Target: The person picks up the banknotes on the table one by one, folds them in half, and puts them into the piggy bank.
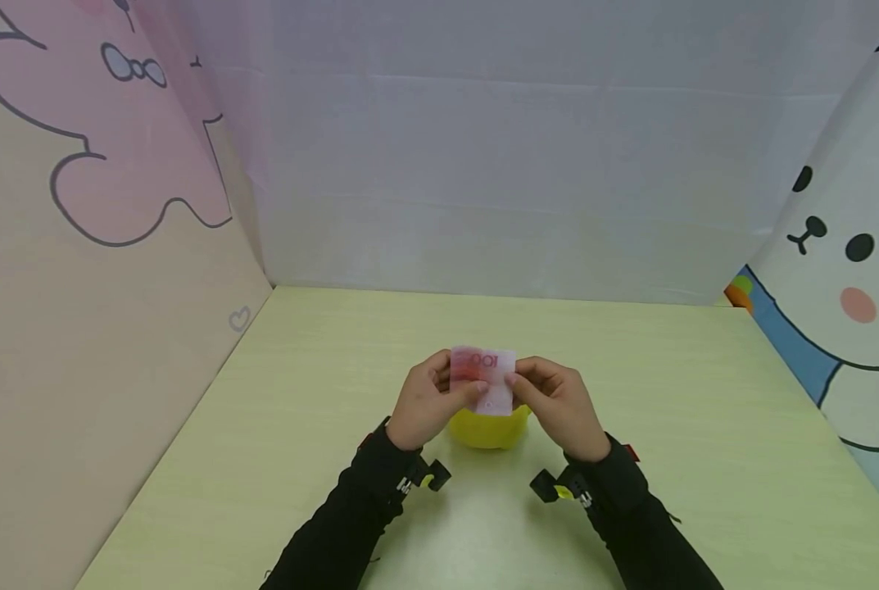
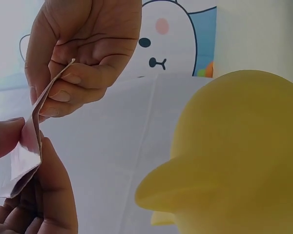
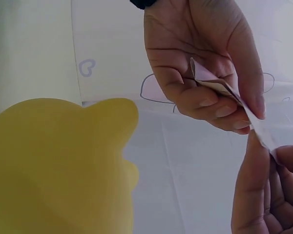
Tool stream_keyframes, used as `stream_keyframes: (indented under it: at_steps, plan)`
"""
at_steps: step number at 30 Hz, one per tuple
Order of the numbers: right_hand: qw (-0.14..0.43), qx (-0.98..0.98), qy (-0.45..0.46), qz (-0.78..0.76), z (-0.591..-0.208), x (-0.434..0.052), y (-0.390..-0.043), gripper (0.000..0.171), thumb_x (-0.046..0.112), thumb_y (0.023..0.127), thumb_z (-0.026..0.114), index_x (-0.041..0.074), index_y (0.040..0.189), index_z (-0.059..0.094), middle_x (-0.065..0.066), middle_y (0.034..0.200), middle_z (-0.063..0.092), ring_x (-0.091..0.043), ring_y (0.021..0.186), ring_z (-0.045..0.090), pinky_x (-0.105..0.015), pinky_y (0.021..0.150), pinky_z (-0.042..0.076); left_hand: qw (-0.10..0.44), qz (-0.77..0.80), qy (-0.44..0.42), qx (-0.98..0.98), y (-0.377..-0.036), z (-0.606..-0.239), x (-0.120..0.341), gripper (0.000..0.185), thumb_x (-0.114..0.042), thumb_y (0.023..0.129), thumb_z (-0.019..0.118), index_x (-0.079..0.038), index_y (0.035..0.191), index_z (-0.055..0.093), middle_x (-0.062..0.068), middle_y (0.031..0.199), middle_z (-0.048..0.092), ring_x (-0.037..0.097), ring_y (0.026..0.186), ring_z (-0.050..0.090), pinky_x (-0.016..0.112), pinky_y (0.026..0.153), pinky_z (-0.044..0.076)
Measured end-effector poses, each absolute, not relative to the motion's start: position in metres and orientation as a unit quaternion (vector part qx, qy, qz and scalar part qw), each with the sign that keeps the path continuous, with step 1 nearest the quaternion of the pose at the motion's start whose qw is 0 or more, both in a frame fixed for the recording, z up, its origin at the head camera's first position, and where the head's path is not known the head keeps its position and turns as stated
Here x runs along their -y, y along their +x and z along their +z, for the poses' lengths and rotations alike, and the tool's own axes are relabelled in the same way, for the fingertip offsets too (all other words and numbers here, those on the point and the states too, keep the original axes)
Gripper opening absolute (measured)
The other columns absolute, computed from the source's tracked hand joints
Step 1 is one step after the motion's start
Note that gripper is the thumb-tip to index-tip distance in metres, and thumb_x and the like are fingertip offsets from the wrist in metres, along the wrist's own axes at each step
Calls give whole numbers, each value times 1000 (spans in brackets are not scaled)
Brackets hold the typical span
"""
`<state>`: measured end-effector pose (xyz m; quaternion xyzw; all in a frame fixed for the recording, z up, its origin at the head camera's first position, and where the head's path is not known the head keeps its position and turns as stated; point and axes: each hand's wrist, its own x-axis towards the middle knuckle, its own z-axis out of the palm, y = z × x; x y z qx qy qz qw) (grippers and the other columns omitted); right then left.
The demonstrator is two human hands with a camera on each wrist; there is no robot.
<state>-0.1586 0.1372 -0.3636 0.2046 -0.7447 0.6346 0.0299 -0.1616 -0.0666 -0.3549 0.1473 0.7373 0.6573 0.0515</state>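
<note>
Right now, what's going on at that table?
A person holds a folded pink banknote in both hands, just above a yellow duck-shaped toy that sits on the pale green table. The left hand and the right hand each pinch one side of the note. It is off the table and not touching the toy.

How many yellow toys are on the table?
1. The yellow toy sits on the table just below both hands, partly hidden by them and the banknote.
</note>
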Motion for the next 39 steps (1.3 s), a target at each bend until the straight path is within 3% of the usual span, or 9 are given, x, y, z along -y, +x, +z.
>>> stream_keyframes:
  at_steps: [11, 21, 29, 39]
  plan:
    - [37, 761, 182, 622, -362, -135, -158, 16, 7, 97, 60, -7, 104, 67, -24, 90, 68, -15, 66, 64, -30, 67, 59, 18, 640, 155, -752, -160, -354, 65, 32, -8, 89, 71, 1, 119, 63, 20, 107, 70, 13, 82, 62, 22, 75, 54]
    - [37, 761, 172, 624, -361, -133, -158, 17, 6, 96, 61, -7, 104, 67, -26, 92, 69, -12, 66, 64, -24, 66, 58, 14, 635, 156, -756, -160, -355, 66, 30, -7, 90, 70, 0, 119, 65, 20, 108, 70, 15, 81, 61, 21, 74, 54]
    - [23, 753, 190, 630, -363, -134, -158, 19, 6, 94, 63, -7, 108, 66, -26, 90, 69, -11, 66, 65, -26, 66, 59, 8, 635, 161, -755, -160, -355, 68, 29, -7, 90, 69, 0, 119, 65, 20, 108, 70, 16, 80, 59, 20, 72, 53]
    - [35, 756, 192, 625, -365, -133, -158, 14, 5, 94, 64, -7, 100, 68, -23, 85, 69, -12, 63, 64, -27, 64, 59, -7, 634, 169, -755, -160, -355, 68, 28, -7, 90, 69, 1, 117, 66, 20, 107, 70, 14, 78, 59, 20, 71, 52]
